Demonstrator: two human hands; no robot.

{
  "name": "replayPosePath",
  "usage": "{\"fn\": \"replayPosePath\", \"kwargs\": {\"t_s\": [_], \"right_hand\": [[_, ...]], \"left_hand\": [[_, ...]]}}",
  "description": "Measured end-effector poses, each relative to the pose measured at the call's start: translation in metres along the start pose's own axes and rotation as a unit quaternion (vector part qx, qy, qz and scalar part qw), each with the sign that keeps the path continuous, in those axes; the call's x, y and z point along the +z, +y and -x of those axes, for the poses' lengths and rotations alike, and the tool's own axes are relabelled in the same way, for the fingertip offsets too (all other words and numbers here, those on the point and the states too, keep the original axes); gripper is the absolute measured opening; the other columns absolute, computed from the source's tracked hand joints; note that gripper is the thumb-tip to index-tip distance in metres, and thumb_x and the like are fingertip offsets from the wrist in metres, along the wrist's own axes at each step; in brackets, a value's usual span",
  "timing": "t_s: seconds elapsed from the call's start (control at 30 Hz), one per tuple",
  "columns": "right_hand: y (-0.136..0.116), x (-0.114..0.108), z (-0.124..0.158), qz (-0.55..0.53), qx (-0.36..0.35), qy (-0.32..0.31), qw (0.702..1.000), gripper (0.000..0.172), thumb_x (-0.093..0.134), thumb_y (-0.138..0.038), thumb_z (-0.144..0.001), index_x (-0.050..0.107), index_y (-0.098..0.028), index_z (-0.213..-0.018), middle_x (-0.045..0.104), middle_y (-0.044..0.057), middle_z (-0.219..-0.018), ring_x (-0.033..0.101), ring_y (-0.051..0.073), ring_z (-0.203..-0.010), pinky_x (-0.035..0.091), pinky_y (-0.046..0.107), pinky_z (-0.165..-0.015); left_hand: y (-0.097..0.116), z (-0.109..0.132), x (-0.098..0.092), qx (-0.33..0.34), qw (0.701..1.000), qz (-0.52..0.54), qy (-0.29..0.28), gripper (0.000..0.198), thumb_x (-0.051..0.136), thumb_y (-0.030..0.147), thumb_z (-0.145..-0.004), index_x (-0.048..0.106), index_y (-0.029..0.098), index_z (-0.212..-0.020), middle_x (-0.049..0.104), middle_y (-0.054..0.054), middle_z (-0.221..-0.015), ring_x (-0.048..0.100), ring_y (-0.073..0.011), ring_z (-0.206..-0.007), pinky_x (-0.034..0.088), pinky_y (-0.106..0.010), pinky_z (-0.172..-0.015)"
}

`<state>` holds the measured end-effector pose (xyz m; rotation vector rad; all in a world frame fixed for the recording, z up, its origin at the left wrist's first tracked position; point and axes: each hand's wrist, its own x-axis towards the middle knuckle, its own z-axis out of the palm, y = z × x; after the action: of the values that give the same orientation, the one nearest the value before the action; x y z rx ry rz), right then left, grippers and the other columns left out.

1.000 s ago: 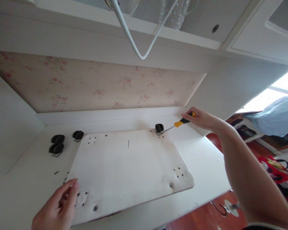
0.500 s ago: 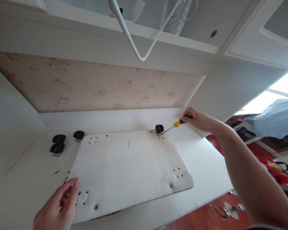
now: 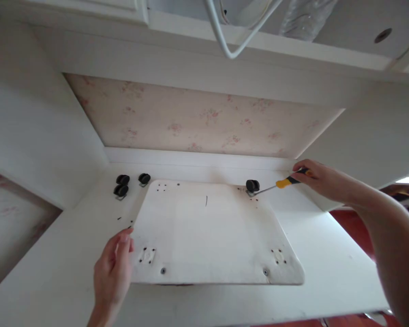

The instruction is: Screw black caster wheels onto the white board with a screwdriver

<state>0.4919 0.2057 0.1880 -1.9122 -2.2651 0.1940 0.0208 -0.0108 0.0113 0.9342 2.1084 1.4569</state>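
Note:
A white board (image 3: 204, 231) with rounded corners lies flat, with screw holes near its corners. At its far right corner sits a black caster wheel (image 3: 252, 185) on a metal plate. My right hand (image 3: 315, 178) is closed around the black-and-yellow handle of a screwdriver (image 3: 283, 183). The screwdriver slants down to the left, its tip at the caster's plate. My left hand (image 3: 113, 265) is by the board's near left edge, thumb and fingers pressed together, close to a few small dark screws (image 3: 132, 221). Whatever it may hold is too small to make out.
Several loose black casters (image 3: 122, 190) stand on the white surface (image 3: 78, 254) left of the board. Behind is a floral-papered wall panel (image 3: 204, 120). Overhead, a white shelf edge runs across, and a bent white tube (image 3: 230, 54) hangs down. Reddish floor shows at lower right.
The view has swung left, so everything appears further right. My left hand sits a little further back along the board's left edge. The screwdriver stays at the far right caster in my right hand.

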Motion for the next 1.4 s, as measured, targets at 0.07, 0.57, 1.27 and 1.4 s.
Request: {"fn": "replayPosePath", "kwargs": {"t_s": [0.07, 0.57, 1.27, 1.4], "right_hand": [[0.003, 0.000, 0.002, -0.046, -0.034, -0.012, 0.998, 0.042, 0.052, -0.050, -0.076, 0.055, -0.022, -0.106, 0.065, 0.013, -0.101, 0.061, 0.025, -0.086, 0.048, 0.039, -0.079], [0.010, 0.008, -0.008, 0.008, -0.003, 0.038, 0.999, 0.026, 0.046, -0.044, -0.083, 0.056, -0.024, -0.096, 0.066, 0.016, -0.104, 0.062, 0.029, -0.087, 0.045, 0.042, -0.081], [0.004, 0.018, -0.007, 0.069, -0.075, 0.099, 0.990, 0.031, 0.046, -0.044, -0.085, 0.062, -0.021, -0.098, 0.057, 0.019, -0.116, 0.051, 0.030, -0.120, 0.038, 0.038, -0.104], [0.005, 0.021, -0.015, 0.085, 0.023, 0.110, 0.990, 0.039, 0.033, -0.051, -0.090, 0.059, -0.023, -0.099, 0.064, 0.013, -0.103, 0.061, 0.032, -0.098, 0.047, 0.045, -0.090]], "left_hand": [[0.001, 0.001, 0.002, 0.015, 0.999, 0.041, 0.013, 0.037, 0.050, 0.055, -0.088, 0.061, 0.020, -0.087, 0.056, 0.001, -0.069, 0.048, -0.0139, -0.057, 0.040, -0.026, -0.052], [0.006, 0.003, 0.006, -0.006, 0.975, 0.218, 0.050, 0.029, 0.048, 0.038, -0.092, 0.044, 0.021, -0.069, 0.046, 0.004, -0.061, 0.040, -0.0116, -0.055, 0.034, -0.026, -0.052], [0.003, 0.004, 0.005, 0.019, 0.961, 0.268, 0.070, 0.026, 0.045, 0.034, -0.091, 0.044, 0.021, -0.068, 0.047, 0.004, -0.056, 0.037, -0.0096, -0.049, 0.028, -0.024, -0.047], [0.001, 0.002, 0.006, 0.036, 0.961, 0.264, 0.070, 0.028, 0.045, 0.033, -0.092, 0.045, 0.020, -0.068, 0.047, 0.005, -0.054, 0.036, -0.0090, -0.048, 0.028, -0.024, -0.047]]}}
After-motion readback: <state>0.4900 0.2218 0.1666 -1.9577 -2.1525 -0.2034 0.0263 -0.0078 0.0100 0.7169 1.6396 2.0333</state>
